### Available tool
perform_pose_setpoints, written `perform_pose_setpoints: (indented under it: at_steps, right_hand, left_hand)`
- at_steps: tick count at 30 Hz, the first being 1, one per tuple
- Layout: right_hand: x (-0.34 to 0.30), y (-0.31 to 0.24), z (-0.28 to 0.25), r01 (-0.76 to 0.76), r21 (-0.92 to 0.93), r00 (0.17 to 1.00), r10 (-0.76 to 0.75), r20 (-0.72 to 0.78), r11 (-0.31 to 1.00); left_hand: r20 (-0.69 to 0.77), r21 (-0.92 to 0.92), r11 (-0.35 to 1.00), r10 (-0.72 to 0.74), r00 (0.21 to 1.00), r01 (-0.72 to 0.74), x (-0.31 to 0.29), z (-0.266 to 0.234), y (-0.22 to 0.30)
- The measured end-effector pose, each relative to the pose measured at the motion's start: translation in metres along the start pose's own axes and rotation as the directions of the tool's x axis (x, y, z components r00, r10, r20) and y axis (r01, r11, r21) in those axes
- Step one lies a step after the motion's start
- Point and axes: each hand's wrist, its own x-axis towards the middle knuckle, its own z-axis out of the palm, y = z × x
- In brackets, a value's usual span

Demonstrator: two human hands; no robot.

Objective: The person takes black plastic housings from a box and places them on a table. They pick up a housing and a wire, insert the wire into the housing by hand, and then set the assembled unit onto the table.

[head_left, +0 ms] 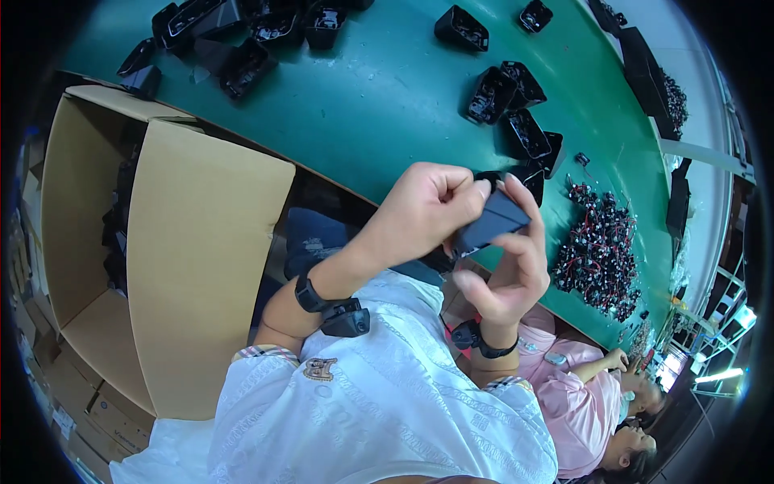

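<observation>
Over the table's near edge I hold a black, angular plastic housing [493, 221] between both hands. My left hand [427, 208] is closed, its thumb and bent fingers pressed at the housing's left side. My right hand [516, 262] grips the right side with curled fingers, its thumb apart below. What lies inside the housing is turned away from view. Just beyond my hands several open black housings [526, 133] stand on the green table [347, 121]. To the right lies a heap of small dark parts with red wires [601, 250].
More black housings [266, 32] crowd the far left of the table. A tall open cardboard box [210, 258] stands at my left, with black pieces [121, 218] inside. At the lower right sits a person in a pink top [572, 403].
</observation>
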Motion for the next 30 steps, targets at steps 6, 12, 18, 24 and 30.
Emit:
perform_pose_setpoints:
  at_steps: [6, 12, 18, 24, 30]
  right_hand:
    - [-0.004, -0.004, 0.011, 0.062, -0.358, 0.983, -0.118, -0.138, 0.932]
    - [-0.003, 0.006, 0.002, -0.212, 0.584, 0.937, 0.333, -0.107, 0.784]
    - [-0.029, 0.044, -0.014, -0.355, 0.763, 0.908, 0.394, 0.143, 0.541]
    - [-0.021, 0.033, 0.007, -0.312, 0.848, 0.915, 0.377, 0.146, 0.428]
    - [-0.001, 0.008, 0.006, -0.335, 0.479, 0.897, 0.43, -0.102, 0.811]
  left_hand:
    - [-0.066, 0.139, 0.989, 0.057, 0.996, -0.047, -0.001, 0.009, 0.005]
    - [0.072, -0.219, 0.975, 0.056, 0.996, -0.039, -0.003, -0.004, 0.013]
    - [0.13, -0.045, 0.99, 0.142, 0.981, -0.137, 0.0, -0.004, 0.008]
    - [-0.02, 0.137, 0.955, 0.268, 0.963, -0.262, 0.0, 0.007, -0.004]
    - [-0.164, 0.278, 0.902, 0.384, 0.908, -0.331, -0.001, 0.011, -0.015]
